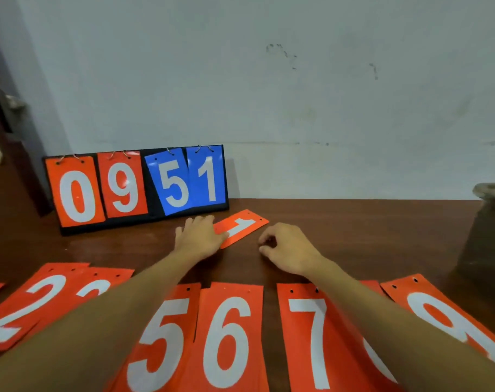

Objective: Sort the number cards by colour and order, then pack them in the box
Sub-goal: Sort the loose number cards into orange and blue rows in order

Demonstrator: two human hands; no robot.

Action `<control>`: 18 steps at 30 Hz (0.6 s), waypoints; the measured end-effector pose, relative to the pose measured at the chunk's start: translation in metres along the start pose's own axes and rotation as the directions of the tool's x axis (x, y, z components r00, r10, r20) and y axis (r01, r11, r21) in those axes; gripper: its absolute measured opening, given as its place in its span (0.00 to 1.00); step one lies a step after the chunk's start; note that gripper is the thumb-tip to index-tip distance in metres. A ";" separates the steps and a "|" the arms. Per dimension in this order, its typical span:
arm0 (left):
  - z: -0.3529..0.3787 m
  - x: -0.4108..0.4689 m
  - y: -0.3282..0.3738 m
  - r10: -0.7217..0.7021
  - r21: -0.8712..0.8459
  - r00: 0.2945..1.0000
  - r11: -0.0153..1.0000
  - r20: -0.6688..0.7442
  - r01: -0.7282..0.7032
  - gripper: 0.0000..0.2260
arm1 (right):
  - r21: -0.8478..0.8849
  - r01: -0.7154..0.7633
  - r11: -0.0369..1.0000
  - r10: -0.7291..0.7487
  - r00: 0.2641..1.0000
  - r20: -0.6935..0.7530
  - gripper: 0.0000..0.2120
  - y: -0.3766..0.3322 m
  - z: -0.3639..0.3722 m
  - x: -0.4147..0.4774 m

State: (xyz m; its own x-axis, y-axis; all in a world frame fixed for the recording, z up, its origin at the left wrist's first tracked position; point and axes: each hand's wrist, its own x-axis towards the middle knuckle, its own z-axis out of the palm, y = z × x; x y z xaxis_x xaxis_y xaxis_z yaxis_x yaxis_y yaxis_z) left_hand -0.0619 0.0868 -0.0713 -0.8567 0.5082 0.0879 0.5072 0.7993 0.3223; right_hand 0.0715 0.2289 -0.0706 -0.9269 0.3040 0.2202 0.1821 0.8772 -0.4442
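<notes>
Head view, card 1 (242, 227): a red card, lying flat and askew on the table (368, 236), just in front of the scoreboard (153, 205).
Left hand (199, 236): palm down, fingers straight and released, its thumb side resting on the card's near end.
Right hand (286, 247): resting on the table just beside the card, apart from it. The fingers are loosely curled, with nothing seen between them.
Scoreboard: a black stand propped against the wall, with red 0 and 9 and blue 5 and 1 hanging from rings.
Front row: red cards 2 (28, 304), 5 (161, 335), 6 (229, 335), 7 (311, 335) and 9 (449, 321), laid side by side.
Obstructions: the left forearm covers most of card 3 (96, 287); the right forearm hides the card (372, 287) between 7 and 9.
Right edge: a brown pot (489, 236) stands on the table.
Left edge: a dark door with a metal handle (11, 101).
</notes>
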 end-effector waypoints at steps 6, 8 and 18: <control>-0.002 0.002 0.012 -0.059 -0.076 0.998 0.995 0.024 0.061 0.25 | 0.034 -0.037 0.999 0.037 0.999 0.005 0.08 0.004 -0.001 0.001; -0.005 -0.004 0.014 -0.076 -0.152 0.997 0.985 0.033 0.080 0.22 | 0.078 -0.068 0.995 0.069 0.997 -0.015 0.10 0.002 -0.001 -0.001; -0.063 -0.096 -0.009 0.022 -0.749 0.999 0.662 0.027 0.006 0.07 | 0.352 -0.104 0.930 0.194 0.954 -0.229 0.24 -0.059 -0.012 -0.020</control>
State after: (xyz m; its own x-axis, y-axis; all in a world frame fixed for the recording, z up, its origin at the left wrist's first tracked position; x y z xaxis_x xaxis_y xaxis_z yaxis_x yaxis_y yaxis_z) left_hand 0.0100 0.0108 -0.0236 -0.8427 0.5339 0.0694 0.2606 0.2918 0.9203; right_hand 0.0836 0.1755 -0.0387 -0.7736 0.5451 0.3230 0.1505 0.6532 -0.7421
